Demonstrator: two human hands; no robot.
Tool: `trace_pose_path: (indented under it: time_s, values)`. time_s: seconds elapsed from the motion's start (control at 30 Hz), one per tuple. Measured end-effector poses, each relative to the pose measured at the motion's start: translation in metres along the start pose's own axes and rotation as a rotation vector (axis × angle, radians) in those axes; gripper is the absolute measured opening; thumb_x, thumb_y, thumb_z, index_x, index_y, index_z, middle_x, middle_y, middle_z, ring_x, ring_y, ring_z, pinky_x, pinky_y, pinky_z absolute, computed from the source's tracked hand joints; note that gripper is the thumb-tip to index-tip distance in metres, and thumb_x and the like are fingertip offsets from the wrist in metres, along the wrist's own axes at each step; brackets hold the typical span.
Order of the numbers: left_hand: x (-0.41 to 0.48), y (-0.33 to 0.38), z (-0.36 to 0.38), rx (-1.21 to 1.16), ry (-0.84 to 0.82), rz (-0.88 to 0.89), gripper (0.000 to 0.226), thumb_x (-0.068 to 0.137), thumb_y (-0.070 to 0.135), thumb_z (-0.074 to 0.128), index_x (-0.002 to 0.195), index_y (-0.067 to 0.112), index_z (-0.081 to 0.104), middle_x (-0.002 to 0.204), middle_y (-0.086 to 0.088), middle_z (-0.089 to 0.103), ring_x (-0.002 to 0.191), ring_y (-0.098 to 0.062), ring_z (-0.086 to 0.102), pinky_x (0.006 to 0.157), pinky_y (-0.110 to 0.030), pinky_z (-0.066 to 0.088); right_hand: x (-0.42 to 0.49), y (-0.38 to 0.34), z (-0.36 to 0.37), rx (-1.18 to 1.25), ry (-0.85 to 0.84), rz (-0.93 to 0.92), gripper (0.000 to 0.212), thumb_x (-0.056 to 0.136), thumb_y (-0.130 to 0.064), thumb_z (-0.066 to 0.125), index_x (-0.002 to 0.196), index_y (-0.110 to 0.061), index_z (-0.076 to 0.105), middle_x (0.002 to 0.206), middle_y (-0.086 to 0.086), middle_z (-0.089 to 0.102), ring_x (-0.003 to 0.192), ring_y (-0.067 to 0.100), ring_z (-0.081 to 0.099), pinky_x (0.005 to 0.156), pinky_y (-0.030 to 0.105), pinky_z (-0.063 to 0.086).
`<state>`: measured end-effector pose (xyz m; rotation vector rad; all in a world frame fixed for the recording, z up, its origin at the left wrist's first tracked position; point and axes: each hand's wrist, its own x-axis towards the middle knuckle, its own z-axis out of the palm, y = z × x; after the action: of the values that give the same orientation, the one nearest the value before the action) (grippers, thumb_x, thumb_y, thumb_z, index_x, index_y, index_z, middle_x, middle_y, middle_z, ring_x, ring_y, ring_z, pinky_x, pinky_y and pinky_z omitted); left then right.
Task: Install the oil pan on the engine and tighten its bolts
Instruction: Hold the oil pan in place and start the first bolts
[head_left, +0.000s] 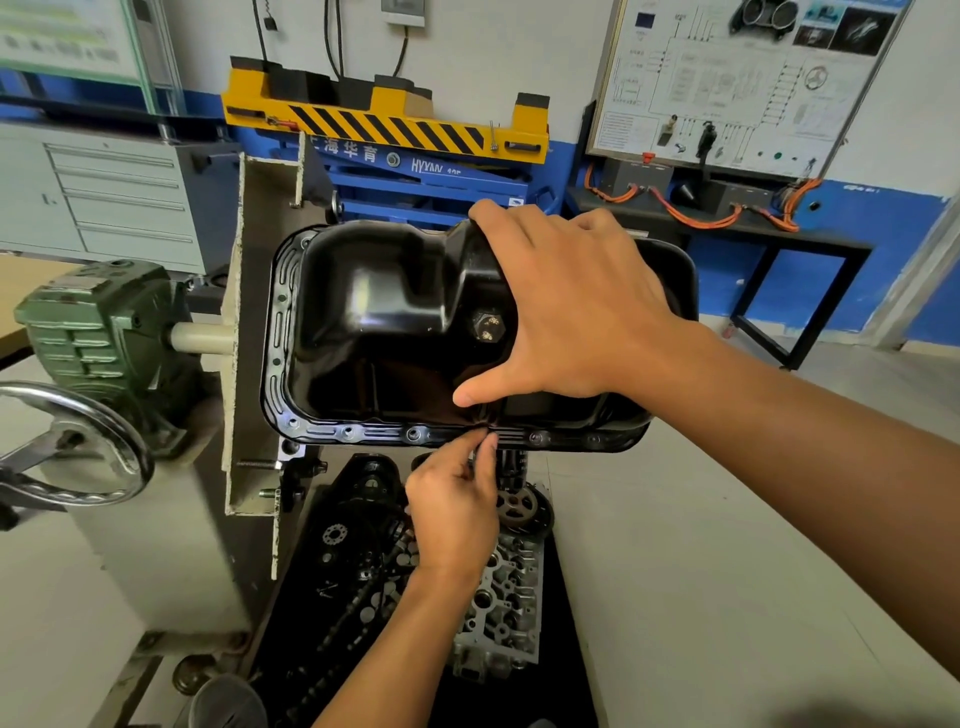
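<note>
The black oil pan sits upside-down on the engine, which hangs in a stand. Its flange shows several bolt holes along the near edge. My right hand spans the raised sump, fingers over the far side and thumb on the near side, gripping it beside the drain plug. My left hand reaches up from below, thumb and forefinger pinching a small bolt at the near flange. The fingertips hide most of the bolt.
The stand's green gearbox and chrome handwheel are at the left. A timing chain and sprocket show below the pan. A yellow-and-blue lift and grey drawer cabinet stand behind.
</note>
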<state>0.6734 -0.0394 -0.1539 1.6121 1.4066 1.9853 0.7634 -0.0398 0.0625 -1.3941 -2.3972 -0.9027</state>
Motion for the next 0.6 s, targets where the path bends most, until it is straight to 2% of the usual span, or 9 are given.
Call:
trace_pose_path:
  time_s: [0.13,0.3,0.47,0.6]
  values:
    - [-0.0013,-0.0019,-0.0035,-0.018,0.059,-0.053,0.016,0.09,0.028,0.071,0.097,0.014,0.077,0.05,0.016,0.049,0.046,-0.005,0.049,0.051,-0.005,0.035,-0.0001,-0.0003,-0.0001,0.002,-0.002,-0.003,0.136,0.044,-0.1,0.05,0.148,-0.016,0.023,0.125,0.004,0.056,0.102,0.026,0.058,0.095,0.045,0.038]
    - [0.0002,-0.0021,-0.0078,-0.015,0.052,-0.059,0.019,0.093,0.03,0.067,0.093,0.014,0.076,0.056,0.02,0.054,0.045,-0.004,0.049,0.048,-0.006,0.035,0.0,-0.0006,-0.0003,-0.004,0.007,-0.001,0.134,0.043,-0.1,0.049,0.145,-0.016,0.026,0.12,0.002,0.057,0.097,0.024,0.058,0.092,0.045,0.039]
    - [0.0017,-0.0051,-0.007,0.043,0.009,-0.03,0.018,0.097,0.029,0.062,0.095,0.015,0.073,0.06,0.019,0.057,0.045,-0.008,0.05,0.045,-0.011,0.037,-0.0005,-0.0006,-0.0006,-0.01,0.004,-0.006,0.136,0.044,-0.1,0.049,0.147,-0.015,0.024,0.124,0.003,0.057,0.099,0.025,0.059,0.093,0.044,0.039]
    - [0.0013,-0.0021,-0.0075,0.022,0.029,-0.041,0.012,0.095,0.027,0.066,0.092,0.017,0.073,0.058,0.023,0.055,0.045,-0.004,0.05,0.047,-0.007,0.035,-0.0009,-0.0003,-0.0007,-0.01,0.003,-0.008,0.136,0.044,-0.1,0.049,0.148,-0.015,0.024,0.124,0.004,0.057,0.099,0.026,0.059,0.093,0.045,0.039]
